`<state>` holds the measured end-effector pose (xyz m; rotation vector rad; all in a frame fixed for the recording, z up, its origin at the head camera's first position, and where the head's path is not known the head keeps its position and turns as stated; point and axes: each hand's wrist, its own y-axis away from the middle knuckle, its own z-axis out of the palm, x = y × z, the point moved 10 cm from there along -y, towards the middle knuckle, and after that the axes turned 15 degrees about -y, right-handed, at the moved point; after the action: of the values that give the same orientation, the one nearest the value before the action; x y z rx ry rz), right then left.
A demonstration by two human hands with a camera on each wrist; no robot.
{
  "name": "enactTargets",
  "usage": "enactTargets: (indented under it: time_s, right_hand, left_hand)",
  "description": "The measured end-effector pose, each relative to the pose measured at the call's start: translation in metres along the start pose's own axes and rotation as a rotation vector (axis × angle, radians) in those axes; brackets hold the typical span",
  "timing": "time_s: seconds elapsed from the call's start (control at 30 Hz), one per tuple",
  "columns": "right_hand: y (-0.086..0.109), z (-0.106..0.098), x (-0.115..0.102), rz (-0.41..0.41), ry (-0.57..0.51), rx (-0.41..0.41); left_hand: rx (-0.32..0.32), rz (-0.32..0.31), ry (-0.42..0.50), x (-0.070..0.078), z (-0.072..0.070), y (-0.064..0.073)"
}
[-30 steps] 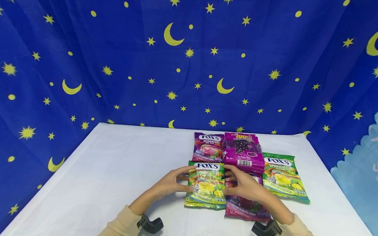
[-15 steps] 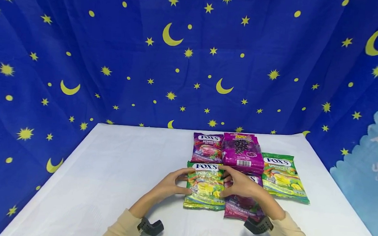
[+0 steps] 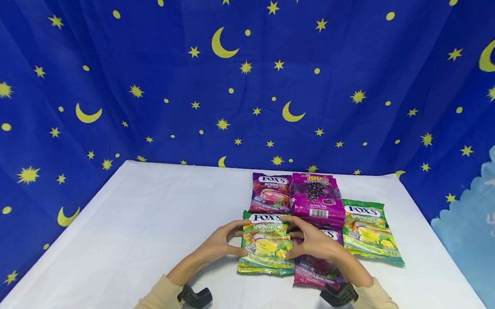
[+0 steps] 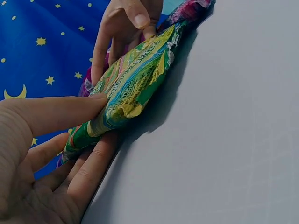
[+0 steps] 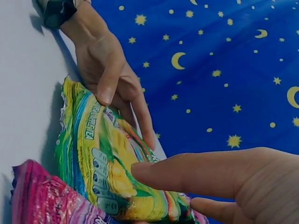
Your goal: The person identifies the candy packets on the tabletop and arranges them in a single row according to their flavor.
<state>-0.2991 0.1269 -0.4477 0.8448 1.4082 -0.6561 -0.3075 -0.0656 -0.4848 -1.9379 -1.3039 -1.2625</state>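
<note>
A green and yellow candy bag marked Fox's Spring Tea lies between the two hands at the front of the group. My left hand grips its left edge; in the left wrist view the thumb presses on top and the fingers sit beneath. From the other side my right hand holds the bag's right edge, its thumb on the printed face in the right wrist view. Below the right hand is a purple-pink berry candy bag, partly covered by that hand.
Behind stand a purple Fox's Berries bag and a larger magenta bag with a grape picture. Another green Spring Tea bag lies to the right. The white table meets a blue star-patterned cloth.
The held green bag has shifted slightly left and towards me, away from the bags behind. Both hands move with it, the right hand sliding left over the berry bag.
</note>
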Motion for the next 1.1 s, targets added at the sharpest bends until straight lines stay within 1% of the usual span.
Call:
enactTargets:
  time_s: [0.1,0.27,0.43,0.57,0.8,0.9,1.1]
  right_hand:
    - [0.000,0.000,0.001,0.007,-0.030,-0.018]
    - [0.000,0.000,0.003,0.017,-0.044,-0.053]
    - [-0.001,0.001,0.004,0.015,-0.052,-0.082]
    - [-0.001,0.003,0.004,0.000,-0.028,-0.092]
    - [0.000,0.004,0.004,-0.017,-0.017,-0.069]
    - [0.001,0.004,0.004,-0.012,-0.022,-0.052]
    - [0.002,0.010,0.002,-0.016,-0.059,-0.018]
  left_hand:
    - [-0.001,0.017,-0.001,0.002,-0.001,-0.001]
    - [-0.009,0.041,0.014,0.003,-0.002,-0.001]
    - [-0.016,0.037,0.027,0.001,-0.002,-0.002]
    - [-0.021,0.037,0.034,-0.001,-0.001,-0.002]
    - [-0.024,0.038,0.051,-0.002,0.000,-0.001]
    - [-0.026,0.025,0.054,-0.002,0.001,0.000]
    - [-0.003,0.017,0.077,-0.001,-0.005,0.003]
